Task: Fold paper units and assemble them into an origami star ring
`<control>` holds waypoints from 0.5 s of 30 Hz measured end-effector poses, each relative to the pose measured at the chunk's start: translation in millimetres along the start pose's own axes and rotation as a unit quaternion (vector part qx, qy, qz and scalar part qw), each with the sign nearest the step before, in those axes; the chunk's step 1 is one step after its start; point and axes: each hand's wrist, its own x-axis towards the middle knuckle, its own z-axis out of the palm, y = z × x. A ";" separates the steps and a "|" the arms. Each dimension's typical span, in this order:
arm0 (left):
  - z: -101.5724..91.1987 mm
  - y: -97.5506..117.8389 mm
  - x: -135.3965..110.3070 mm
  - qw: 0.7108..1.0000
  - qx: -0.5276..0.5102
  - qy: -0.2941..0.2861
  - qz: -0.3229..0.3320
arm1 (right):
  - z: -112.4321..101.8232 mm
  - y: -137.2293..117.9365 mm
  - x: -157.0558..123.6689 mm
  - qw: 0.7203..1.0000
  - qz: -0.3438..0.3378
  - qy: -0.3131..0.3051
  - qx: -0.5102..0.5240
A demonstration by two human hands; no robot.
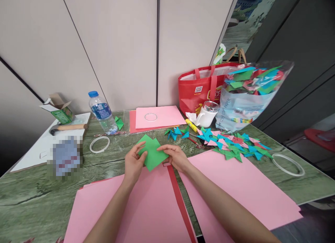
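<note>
A green sheet of folding paper point(153, 155) is held up between both hands, turned cornerwise with a notch showing at its top edge. My left hand point(135, 161) pinches its left corner, thumb in front. At the right corner, my right hand point(175, 155) grips the paper with thumb and fingers. Below lies a stack of pink paper sheets point(141, 204) with a red edge showing. Another pink stack point(240, 190) lies to the right. Folded paper pieces in blue, green and pink point(232, 145) are heaped beyond my right hand, with a few blue ones point(172, 134) nearer the middle.
Along the back stand a water bottle point(102, 112), a white mug point(208, 114), a red bag point(193, 93) and a plastic bag of folded paper point(243, 103). A hammer point(69, 127) and a small open box point(61, 112) are at left. Tape rolls point(99, 144) lie on the table.
</note>
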 end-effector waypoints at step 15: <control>-2.9 11.2 -0.1 0.996 -0.032 -0.061 -0.056 | -2.8 -4.3 -3.8 0.976 -0.088 -0.055 -0.191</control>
